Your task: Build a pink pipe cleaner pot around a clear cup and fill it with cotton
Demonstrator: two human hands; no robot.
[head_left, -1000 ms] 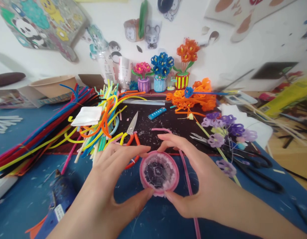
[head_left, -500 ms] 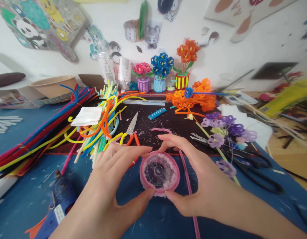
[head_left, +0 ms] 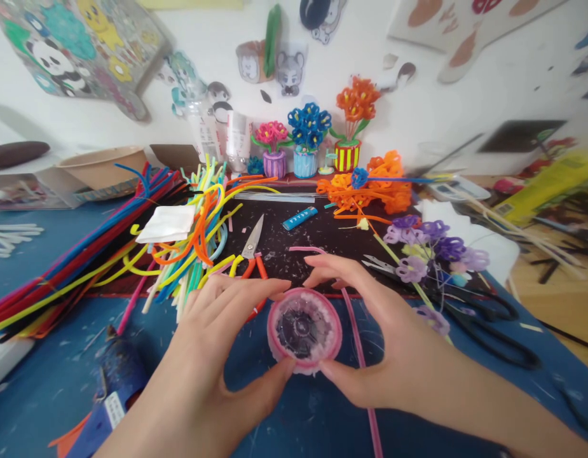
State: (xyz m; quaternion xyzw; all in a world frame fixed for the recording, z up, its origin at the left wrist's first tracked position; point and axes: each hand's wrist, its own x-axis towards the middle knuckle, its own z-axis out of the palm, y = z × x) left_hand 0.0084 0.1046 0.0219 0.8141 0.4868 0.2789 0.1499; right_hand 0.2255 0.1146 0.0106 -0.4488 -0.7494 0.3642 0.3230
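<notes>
A small round clear cup (head_left: 302, 329), wrapped in pink pipe cleaner around its rim, faces up in front of me, its see-through ribbed bottom showing. My left hand (head_left: 227, 343) pinches its left side, thumb at the near edge and fingers at the far edge. On the other side, my right hand (head_left: 374, 331) curves around the rim, thumb touching the near edge and index finger arched over the far edge. A long pink pipe cleaner (head_left: 360, 343) runs under my right hand toward the front. Orange-handled scissors (head_left: 253, 238) lie just beyond the cup.
Bundled pipe cleaners (head_left: 198, 222) and a blue glue gun (head_left: 119, 369) lie left. A blue lighter (head_left: 300, 218) rests on the dark mat. At right are purple pipe-cleaner flowers (head_left: 430, 242) and black scissors (head_left: 494, 324). Potted pipe-cleaner flowers (head_left: 306, 137) stand along the wall.
My right hand has shifted slightly right against the cup, its thumb a little farther along the near rim. My left hand and the cup stay nearly still.
</notes>
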